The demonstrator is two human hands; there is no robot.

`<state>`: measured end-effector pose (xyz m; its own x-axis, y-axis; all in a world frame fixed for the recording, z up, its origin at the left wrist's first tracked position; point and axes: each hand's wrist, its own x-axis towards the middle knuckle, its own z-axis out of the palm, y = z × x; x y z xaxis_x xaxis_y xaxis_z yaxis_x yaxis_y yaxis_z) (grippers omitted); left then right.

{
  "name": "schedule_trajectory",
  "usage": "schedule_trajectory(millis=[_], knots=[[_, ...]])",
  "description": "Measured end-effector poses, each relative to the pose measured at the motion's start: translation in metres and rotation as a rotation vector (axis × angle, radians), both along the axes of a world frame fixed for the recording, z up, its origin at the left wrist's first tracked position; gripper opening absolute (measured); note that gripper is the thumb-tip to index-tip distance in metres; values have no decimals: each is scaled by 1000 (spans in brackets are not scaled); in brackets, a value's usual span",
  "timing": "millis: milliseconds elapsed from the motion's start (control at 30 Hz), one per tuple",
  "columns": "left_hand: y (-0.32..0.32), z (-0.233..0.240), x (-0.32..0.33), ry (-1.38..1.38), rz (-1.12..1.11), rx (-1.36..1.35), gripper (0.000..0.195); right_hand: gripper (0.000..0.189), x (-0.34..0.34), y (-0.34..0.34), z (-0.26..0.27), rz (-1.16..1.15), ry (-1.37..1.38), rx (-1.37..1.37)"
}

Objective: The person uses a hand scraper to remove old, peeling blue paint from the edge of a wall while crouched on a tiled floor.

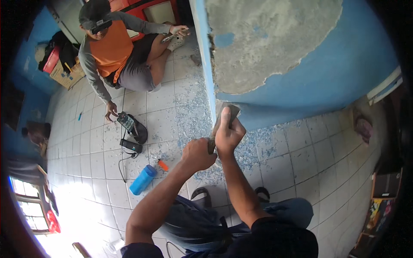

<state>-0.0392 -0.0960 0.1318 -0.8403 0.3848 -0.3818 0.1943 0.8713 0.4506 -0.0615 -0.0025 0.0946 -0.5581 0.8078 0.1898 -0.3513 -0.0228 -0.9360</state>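
Note:
My left hand [200, 154] is closed around the handle end of a scraper, at the foot of the wall corner. My right hand [229, 137] grips the same tool farther up, its thumb lying along the flat scraper blade [235, 112]. The blade rests at the lower part of the blue painted wall [290, 96], close to its corner edge [209, 80]; its tip contact is partly hidden by my fingers. Above it, a large patch of bare grey plaster [258, 51] has ragged paint edges and a few blue remnants.
Blue and white paint flakes [193, 113] litter the tiled floor [129, 174]. Left of me are a blue bottle [143, 179], a small orange object [163, 165], a black device [131, 146] with a cable and a phone [125, 121]. Another person [111, 48] sits beyond, holding a tool.

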Motion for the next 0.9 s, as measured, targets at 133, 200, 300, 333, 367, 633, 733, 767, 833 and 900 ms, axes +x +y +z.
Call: schedule_trajectory(millis=[133,200,300,333,367,633,733,767,833,900], knots=[[9,5,6,78,-9,54,26,47,6,18,-13,137,-102,-135],[3,-4,11,138,-21,228,27,49,4,12,-17,179,-98,-214],[5,-2,19,115,29,268,31,47,9,13,-13,240,-71,-245],[6,-2,23,110,20,251,31,45,10,12,-11,274,-52,-303],[8,-3,28,152,46,278,32,43,10,12,-11,309,-33,-360],[-17,-50,37,241,17,370,29,35,10,7,-12,342,8,-269],[12,-26,30,99,251,518,38,34,9,22,5,238,-19,-114],[20,-19,28,99,249,521,38,34,8,31,9,159,-68,9],[24,-18,31,190,150,488,53,36,11,31,6,207,-38,-57],[21,-27,32,274,107,459,51,37,10,29,2,237,-89,-81]])
